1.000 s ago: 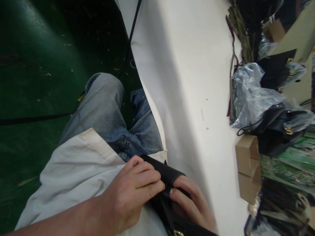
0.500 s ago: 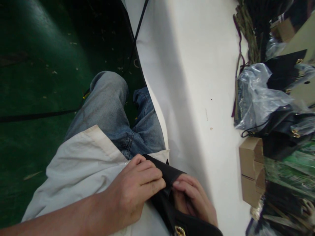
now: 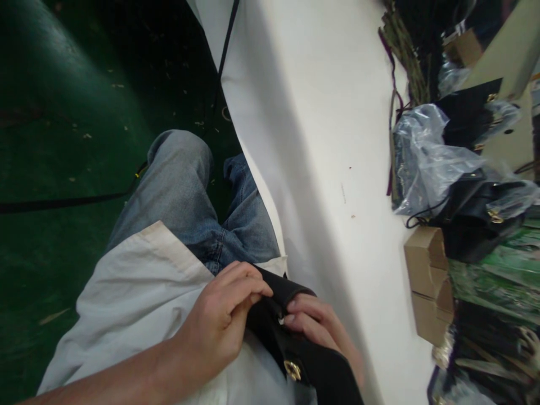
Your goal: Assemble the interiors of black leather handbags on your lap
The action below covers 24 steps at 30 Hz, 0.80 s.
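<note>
A black bag (image 3: 331,368) with a gold-coloured clasp (image 3: 292,369) lies against my lap at the lower middle, its opening turned upward. Fingers of my right hand (image 3: 318,323) reach over its rim and grip the edge, beside a small shiny bit of metal (image 3: 281,320). My left hand (image 3: 225,312) is curled at the bag's near side, fingertips bent together on the black edge. What lies under its fingers is hidden. A white apron (image 3: 139,287) is behind the bag.
A white-covered table (image 3: 320,112) runs along my right. On it stand a brown cardboard box (image 3: 424,284), crumpled clear plastic (image 3: 422,152), black bags with gold fittings (image 3: 472,214) and bundled strips (image 3: 405,50). Green floor (image 3: 54,270) with scraps lies left.
My left hand has drawn slightly back to the left from the bag's opening. More of the bag's inside and its clasp show. The view has shifted a little.
</note>
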Tool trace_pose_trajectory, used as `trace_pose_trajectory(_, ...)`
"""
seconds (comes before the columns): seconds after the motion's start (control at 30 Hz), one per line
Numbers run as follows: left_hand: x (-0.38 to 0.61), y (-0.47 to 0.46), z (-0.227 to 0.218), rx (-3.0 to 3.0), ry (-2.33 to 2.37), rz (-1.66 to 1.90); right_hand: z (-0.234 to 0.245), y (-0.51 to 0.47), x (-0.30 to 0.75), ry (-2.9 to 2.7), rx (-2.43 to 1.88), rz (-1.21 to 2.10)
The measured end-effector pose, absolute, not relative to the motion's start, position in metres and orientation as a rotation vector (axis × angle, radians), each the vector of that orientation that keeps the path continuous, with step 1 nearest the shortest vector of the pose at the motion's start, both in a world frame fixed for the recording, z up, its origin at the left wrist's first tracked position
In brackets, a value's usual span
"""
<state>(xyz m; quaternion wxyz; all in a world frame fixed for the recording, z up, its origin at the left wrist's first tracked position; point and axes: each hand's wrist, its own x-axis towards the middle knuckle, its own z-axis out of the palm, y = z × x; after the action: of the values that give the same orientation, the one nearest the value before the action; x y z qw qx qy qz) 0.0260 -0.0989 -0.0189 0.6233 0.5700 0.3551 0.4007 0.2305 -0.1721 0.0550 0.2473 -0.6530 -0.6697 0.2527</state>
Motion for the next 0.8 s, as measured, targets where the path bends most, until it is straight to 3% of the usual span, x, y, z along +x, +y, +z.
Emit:
trace_pose_trajectory(0.3,0.032,-0.094,-0.018,1.330,0.898,0.908,0.061,-0.161,0.234,-1.609,-1.830,0.943)
trace_pose_trajectory(0.6,0.036,-0.094,-0.019,1.235,0.832,0.771,0.042,-0.162,0.231,-1.352,-1.994,0.949)
trace_pose_trajectory(0.8,0.040,-0.089,-0.018,1.128,0.834,0.705,0.033,-0.182,0.226,-1.374,-2.166,0.758)
